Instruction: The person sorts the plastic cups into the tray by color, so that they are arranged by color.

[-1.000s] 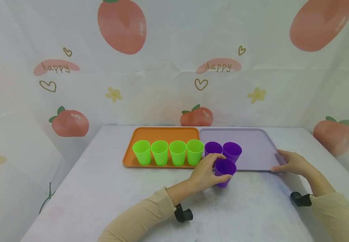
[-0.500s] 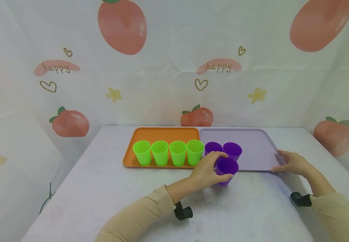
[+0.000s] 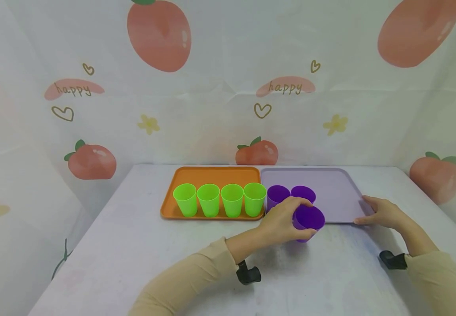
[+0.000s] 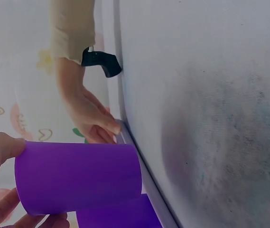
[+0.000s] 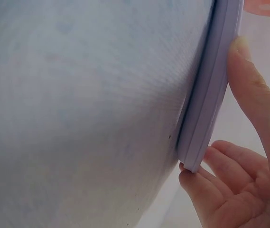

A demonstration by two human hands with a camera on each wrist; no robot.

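My left hand (image 3: pixel 277 224) grips a purple cup (image 3: pixel 309 219) near its rim, thumb on the near side and fingers behind. The cup is slightly tilted, close to the front edge of the lilac tray (image 3: pixel 338 193). Two more purple cups stand side by side at that tray's left end, the left one (image 3: pixel 278 195) partly behind my left hand. In the left wrist view, the held cup (image 4: pixel 78 178) overlaps another purple cup (image 4: pixel 120 213). My right hand (image 3: pixel 384 213) holds the tray's front right corner, its thumb on the front edge (image 5: pixel 215 90) of the tray.
An orange tray (image 3: pixel 212 174) lies against the lilac tray's left side. Several bright green cups (image 3: pixel 186 201) stand in a row along its front. Behind the white table (image 3: pixel 141 263) hangs a fruit-printed cloth (image 3: pixel 212 118).
My left hand has carried the purple cup to the right and slightly up along the lilac tray's front. The right hand has stayed at the tray corner.
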